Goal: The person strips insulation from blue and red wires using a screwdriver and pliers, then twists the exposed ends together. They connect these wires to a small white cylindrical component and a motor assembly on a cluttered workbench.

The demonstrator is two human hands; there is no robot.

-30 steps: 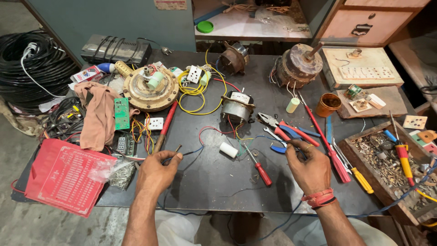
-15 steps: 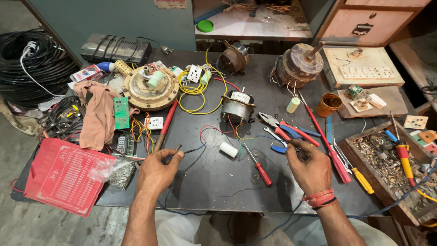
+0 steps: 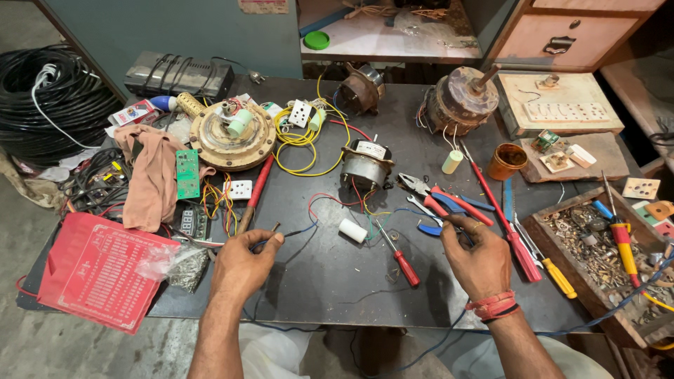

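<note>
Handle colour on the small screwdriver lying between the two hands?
Red, on the small metal-shafted screwdriver; head view shows it best.

Cluttered dark workbench (image 3: 323,281)

A red board (image 3: 95,270) overhangs the near left corner, a pink rag (image 3: 151,175) and round brass motor plate (image 3: 232,137) sit toward the left edge, 1 small motor (image 3: 365,168) at the centre, pliers (image 3: 435,200) and a red screwdriver (image 3: 400,256) right of centre, and a rusty motor (image 3: 456,102) by the far edge.
</note>
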